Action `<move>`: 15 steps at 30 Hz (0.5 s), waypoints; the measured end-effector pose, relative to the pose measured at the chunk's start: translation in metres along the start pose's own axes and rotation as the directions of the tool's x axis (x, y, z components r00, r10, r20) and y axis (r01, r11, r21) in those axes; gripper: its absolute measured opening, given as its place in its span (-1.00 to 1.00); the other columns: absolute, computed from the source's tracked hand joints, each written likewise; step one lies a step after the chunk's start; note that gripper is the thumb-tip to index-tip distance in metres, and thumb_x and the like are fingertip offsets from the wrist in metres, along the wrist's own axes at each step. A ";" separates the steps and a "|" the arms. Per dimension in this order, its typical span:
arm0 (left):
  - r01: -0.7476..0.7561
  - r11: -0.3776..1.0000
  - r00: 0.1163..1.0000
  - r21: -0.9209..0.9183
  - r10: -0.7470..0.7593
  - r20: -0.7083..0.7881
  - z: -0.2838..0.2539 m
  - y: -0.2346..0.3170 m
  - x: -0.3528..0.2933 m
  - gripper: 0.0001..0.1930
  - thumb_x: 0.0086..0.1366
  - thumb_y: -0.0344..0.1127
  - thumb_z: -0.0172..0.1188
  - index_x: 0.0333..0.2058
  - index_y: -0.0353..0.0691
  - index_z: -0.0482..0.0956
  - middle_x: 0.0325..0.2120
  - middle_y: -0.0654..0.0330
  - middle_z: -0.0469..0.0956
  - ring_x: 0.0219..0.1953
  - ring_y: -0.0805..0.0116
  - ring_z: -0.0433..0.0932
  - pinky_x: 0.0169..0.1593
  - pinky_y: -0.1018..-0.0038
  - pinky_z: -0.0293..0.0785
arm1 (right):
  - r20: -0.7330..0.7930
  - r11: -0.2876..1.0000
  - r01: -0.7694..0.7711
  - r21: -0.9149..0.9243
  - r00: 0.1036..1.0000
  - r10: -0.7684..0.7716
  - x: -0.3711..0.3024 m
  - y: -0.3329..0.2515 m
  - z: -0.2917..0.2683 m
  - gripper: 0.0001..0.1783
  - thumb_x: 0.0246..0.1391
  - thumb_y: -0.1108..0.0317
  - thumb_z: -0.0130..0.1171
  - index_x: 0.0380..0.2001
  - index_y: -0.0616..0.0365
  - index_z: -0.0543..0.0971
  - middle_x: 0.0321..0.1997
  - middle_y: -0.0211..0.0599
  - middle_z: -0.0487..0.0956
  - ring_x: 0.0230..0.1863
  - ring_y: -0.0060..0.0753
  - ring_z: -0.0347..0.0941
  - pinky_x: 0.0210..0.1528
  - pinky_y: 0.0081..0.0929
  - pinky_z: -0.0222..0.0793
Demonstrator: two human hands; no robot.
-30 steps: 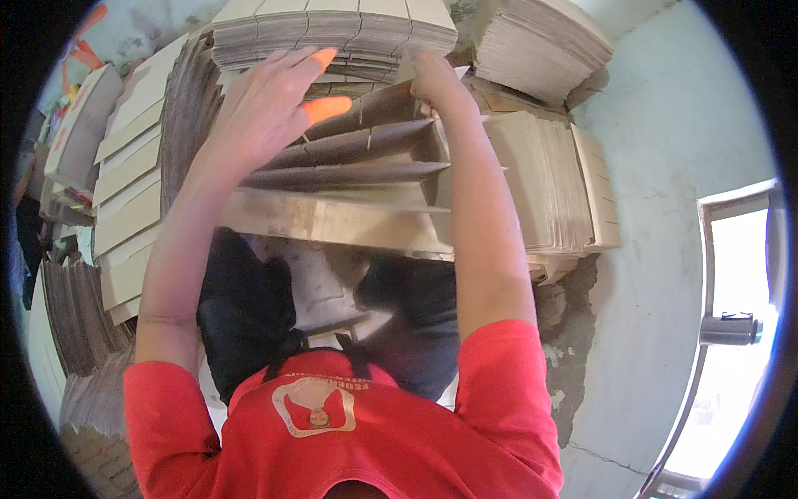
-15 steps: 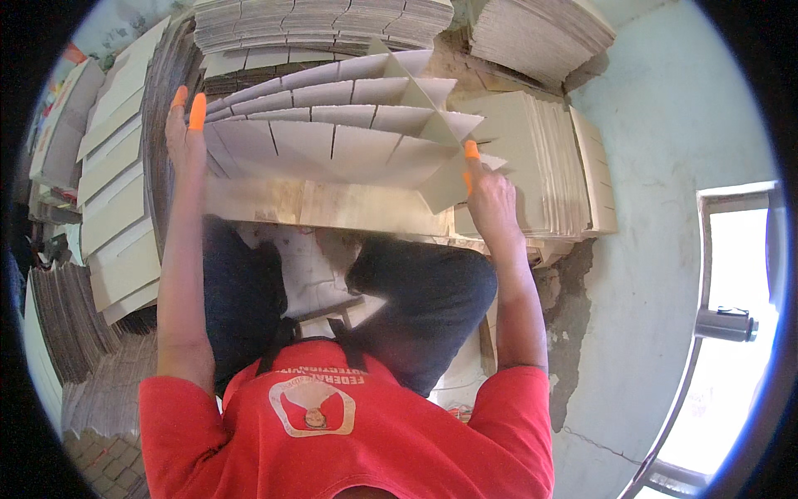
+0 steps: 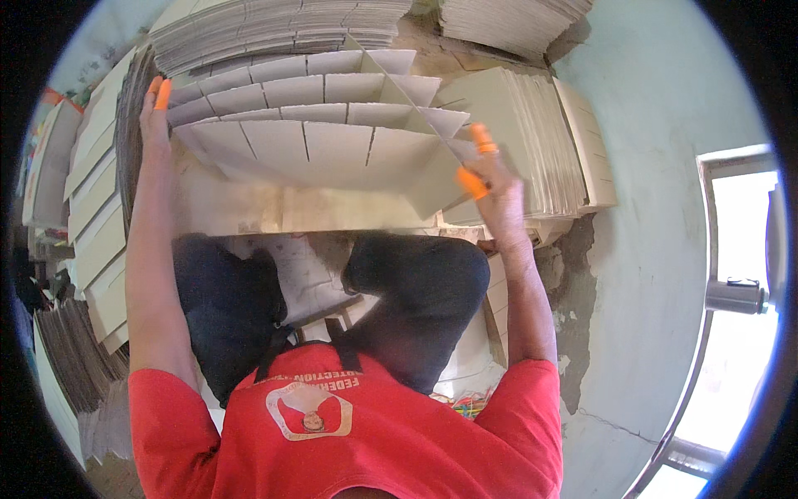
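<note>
Several long slotted cardboard strips [image 3: 312,150] stand on edge, one behind another, across a low work surface. A cross strip [image 3: 407,93] runs through their slots near the right ends. My left hand [image 3: 156,116] is at the strips' left ends, fingers stretched out with orange covers on the fingertips; whether it touches them is unclear. At the near end of the cross strip is my right hand [image 3: 503,191], somewhat blurred. Its orange-covered thumb and finger are apart, with nothing visibly gripped between them.
Cardboard stacks surround the work: a slotted stack [image 3: 283,32] behind, another [image 3: 515,25] at the back right, upright sheets [image 3: 532,137] on the right, and overlapping pieces [image 3: 104,204] on the left. My knees are below the wooden surface [image 3: 316,212]. A wall [image 3: 648,166] bounds the right.
The strips and both hands appear farther left in view, partly as the whole view shifts. My right hand's finger has come off the cross strip's end, and its thumb and finger have spread.
</note>
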State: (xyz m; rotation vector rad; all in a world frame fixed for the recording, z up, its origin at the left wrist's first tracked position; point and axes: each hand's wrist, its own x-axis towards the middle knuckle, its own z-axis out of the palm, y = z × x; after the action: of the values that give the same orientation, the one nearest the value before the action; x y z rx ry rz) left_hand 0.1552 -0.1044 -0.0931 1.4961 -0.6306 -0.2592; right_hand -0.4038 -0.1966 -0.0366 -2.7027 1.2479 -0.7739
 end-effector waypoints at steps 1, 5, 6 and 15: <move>0.005 1.000 1.000 0.019 -0.006 0.017 -0.001 -0.002 -0.002 -0.46 0.37 -0.10 0.11 0.26 -0.16 0.36 0.23 0.23 0.37 0.27 0.38 0.27 0.30 0.46 0.11 | -0.104 0.996 -0.085 -0.030 0.991 0.082 0.001 0.008 -0.002 -0.45 0.06 0.29 0.27 0.16 -0.02 0.44 -0.22 -0.18 0.59 -0.34 -0.18 0.56 -0.35 -0.27 0.49; -0.065 0.990 0.997 0.128 0.060 0.045 -0.005 0.005 -0.009 -0.51 0.39 -0.12 0.08 0.24 -0.11 0.39 0.21 0.25 0.39 0.25 0.40 0.31 0.27 0.48 0.14 | -0.229 0.731 -0.330 -0.597 0.944 0.239 -0.004 0.061 0.000 -0.33 -0.04 0.28 0.38 0.15 0.10 0.37 -0.06 -0.11 0.58 -0.12 -0.10 0.51 -0.12 -0.26 0.45; -0.138 0.974 0.990 0.180 0.137 0.020 -0.008 0.006 -0.009 -0.53 0.39 -0.12 0.08 0.23 -0.11 0.41 0.19 0.25 0.42 0.23 0.41 0.33 0.25 0.49 0.17 | -0.182 0.712 -0.350 -0.609 0.935 0.304 -0.006 0.072 0.003 -0.32 -0.04 0.23 0.39 0.15 0.11 0.36 -0.07 -0.09 0.56 -0.09 -0.06 0.49 -0.09 -0.22 0.42; -0.460 0.833 0.860 0.306 0.332 0.387 0.044 0.116 -0.116 -0.66 0.29 -0.19 0.24 0.01 -0.11 0.62 -0.05 0.19 0.62 -0.03 0.35 0.58 0.07 0.46 0.42 | -0.118 0.820 -0.470 -0.328 0.881 0.458 -0.009 0.160 -0.003 -0.44 -0.12 0.22 0.41 -0.05 0.17 0.47 -0.26 0.10 0.60 -0.16 0.17 0.53 -0.17 0.02 0.39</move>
State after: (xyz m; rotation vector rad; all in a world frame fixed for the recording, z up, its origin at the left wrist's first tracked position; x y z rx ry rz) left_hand 0.0116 -0.0696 -0.0091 1.6675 -1.3062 -0.0434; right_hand -0.5211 -0.2963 -0.0795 -2.4341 2.1211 -0.5761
